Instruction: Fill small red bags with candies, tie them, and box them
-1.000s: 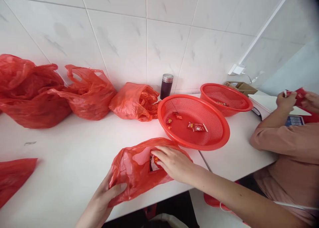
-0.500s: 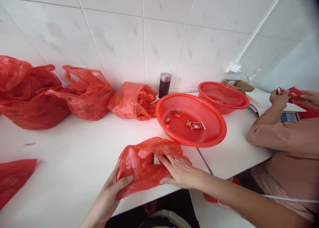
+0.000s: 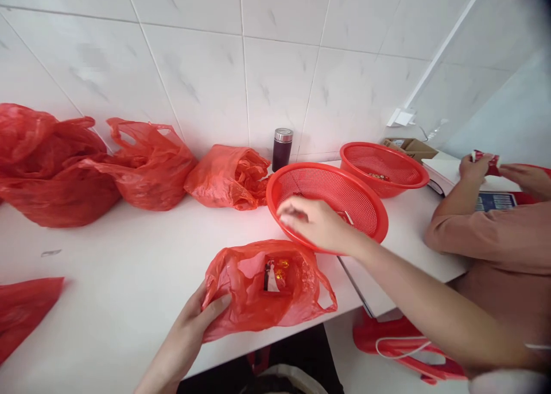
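Observation:
My left hand point(image 3: 196, 322) grips the left edge of a red plastic bag point(image 3: 245, 311), thumb over its rim. The bag lies at the table's front edge with its mouth open. Inside it show a dark-and-white packet point(image 3: 270, 277) and a small shiny gold-and-red packet point(image 3: 280, 274). My right hand point(image 3: 316, 221) is over the near left part of a red plastic basket point(image 3: 381, 227), its fingers loosely bent and somewhat blurred, with nothing visible in them. The hand hides most of the small red packets in this basket; part of one point(image 3: 345, 217) shows beside the wrist.
Several filled red bags point(image 3: 148, 176) stand along the wall. A dark flask point(image 3: 282, 150) is behind the basket. A second red basket point(image 3: 383, 153) and a cardboard box point(image 3: 411, 148) lie to the right. A co-worker point(image 3: 495, 233) there handles a red packet. A red stool point(image 3: 400, 342) is below.
My right hand has left the bag's mouth and moved up over the basket. Gold-and-red wrapping now shows inside the bag. My left hand keeps its hold.

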A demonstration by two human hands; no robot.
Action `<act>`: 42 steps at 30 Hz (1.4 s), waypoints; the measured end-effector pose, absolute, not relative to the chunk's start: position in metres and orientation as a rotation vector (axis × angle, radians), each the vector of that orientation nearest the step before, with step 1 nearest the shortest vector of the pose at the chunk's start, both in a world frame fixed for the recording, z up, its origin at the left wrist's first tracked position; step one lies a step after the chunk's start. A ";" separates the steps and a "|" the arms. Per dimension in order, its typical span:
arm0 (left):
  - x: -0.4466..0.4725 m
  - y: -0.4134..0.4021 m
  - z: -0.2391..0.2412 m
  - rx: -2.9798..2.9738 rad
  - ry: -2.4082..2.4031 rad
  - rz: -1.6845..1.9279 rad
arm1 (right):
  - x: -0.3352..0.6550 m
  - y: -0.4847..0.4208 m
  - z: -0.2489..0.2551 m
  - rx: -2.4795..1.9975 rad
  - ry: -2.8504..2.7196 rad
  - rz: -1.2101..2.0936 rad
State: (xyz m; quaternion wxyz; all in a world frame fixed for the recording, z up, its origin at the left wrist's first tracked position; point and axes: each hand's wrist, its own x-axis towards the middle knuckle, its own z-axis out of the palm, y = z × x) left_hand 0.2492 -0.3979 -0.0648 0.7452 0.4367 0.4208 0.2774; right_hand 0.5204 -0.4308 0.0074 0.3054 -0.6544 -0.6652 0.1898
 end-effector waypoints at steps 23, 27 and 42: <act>0.238 -0.388 -0.059 0.778 0.982 0.834 | 0.552 -0.410 0.023 -1.412 -1.492 1.116; 0.238 -0.386 -0.063 0.736 0.933 0.832 | 0.516 -0.428 0.005 -1.023 -1.155 1.550; 0.235 -0.374 -0.078 0.609 0.858 0.912 | 0.468 -0.408 -0.064 -1.224 -1.153 1.468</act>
